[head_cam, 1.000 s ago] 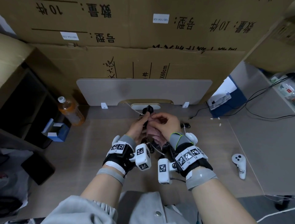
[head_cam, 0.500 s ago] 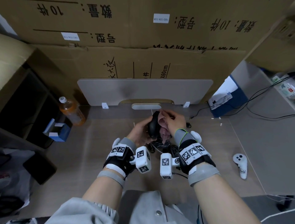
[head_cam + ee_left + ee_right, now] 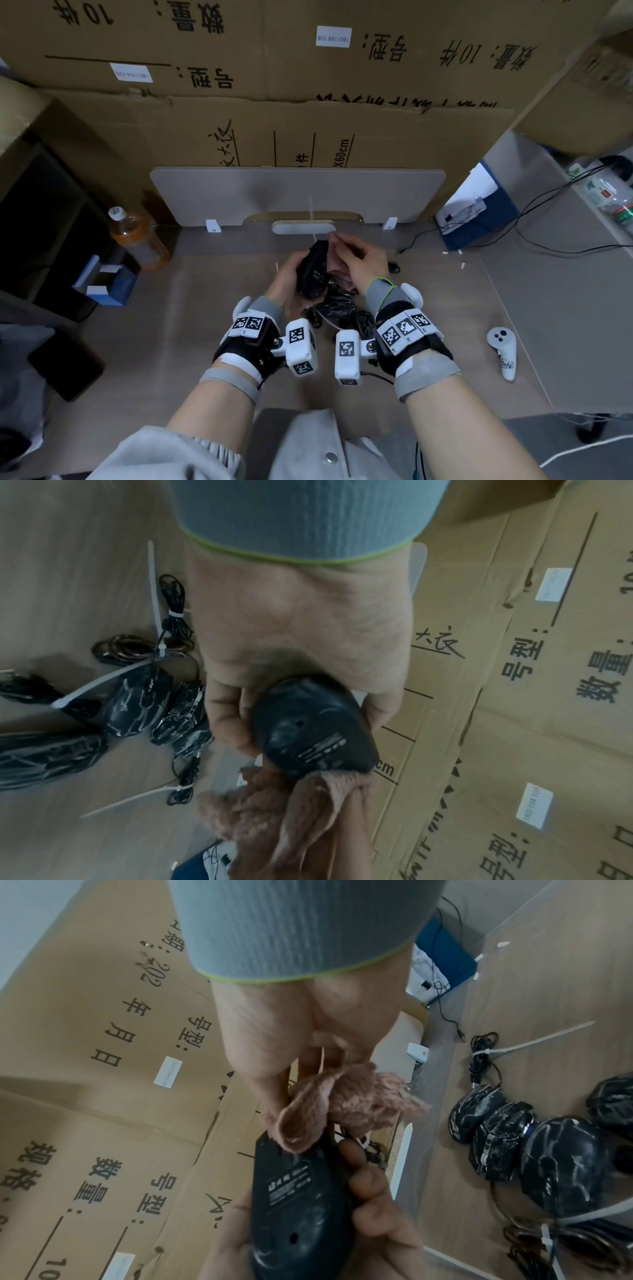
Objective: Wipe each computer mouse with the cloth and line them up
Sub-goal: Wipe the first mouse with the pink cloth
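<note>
My left hand (image 3: 289,284) grips a black computer mouse (image 3: 312,270) (image 3: 315,729) (image 3: 294,1199) above the table, underside and label turned up toward me. My right hand (image 3: 356,263) pinches a pink fluffy cloth (image 3: 284,802) (image 3: 339,1104) and presses it on the mouse's far end. Below the hands, several black marbled mice (image 3: 337,308) (image 3: 137,704) (image 3: 561,1167) lie bunched together on the table with their tied cables (image 3: 173,615).
A grey board (image 3: 294,195) leans on cardboard boxes (image 3: 308,68) at the back. An orange drink bottle (image 3: 137,240) and small blue box (image 3: 109,284) stand left. A white controller (image 3: 503,346) lies right, near a blue box (image 3: 479,212) with cables.
The left hand has turned the mouse so its underside faces up. The right hand with the cloth has moved from the mouse's side to its far end.
</note>
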